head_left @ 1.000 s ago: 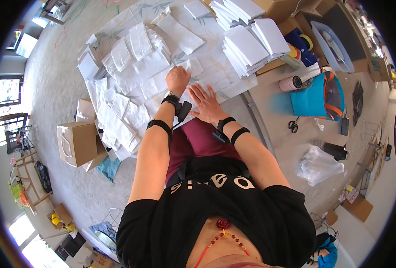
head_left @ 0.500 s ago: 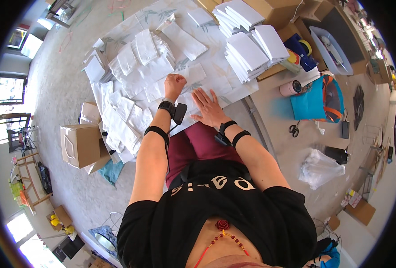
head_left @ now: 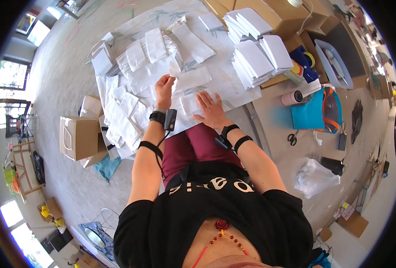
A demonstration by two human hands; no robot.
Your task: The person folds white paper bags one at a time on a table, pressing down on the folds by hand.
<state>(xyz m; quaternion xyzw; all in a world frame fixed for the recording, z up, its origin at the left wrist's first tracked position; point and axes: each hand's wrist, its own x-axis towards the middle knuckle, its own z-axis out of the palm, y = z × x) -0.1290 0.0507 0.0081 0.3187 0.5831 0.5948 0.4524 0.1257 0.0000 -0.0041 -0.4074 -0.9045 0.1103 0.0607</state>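
Observation:
My left hand [head_left: 164, 93] pinches the raised corner of a thin white sheet [head_left: 174, 69] between thumb and fingertips. Whether this corner belongs to the flat white sleeve [head_left: 193, 79] beside it I cannot tell. My right hand [head_left: 212, 110] lies flat with fingers spread, over another thin white piece [head_left: 189, 103] near the table's front edge. Overlapping white sleeves [head_left: 155, 47] lie in rows beyond my left hand, and more are heaped loosely [head_left: 122, 111] to its left.
Stacks of folded white sheets [head_left: 254, 62] stand at the right of the table [head_left: 233, 96], beside cardboard boxes [head_left: 269, 20]. Off its right side are a pink cup [head_left: 292, 98], a blue bag [head_left: 312, 111] and scissors [head_left: 292, 139]. Cardboard boxes [head_left: 78, 138] stand at the left.
My left hand has shifted slightly left, and a white corner now stands up in its fingers. My right hand stays flat, a little nearer me. The whole view has turned slightly.

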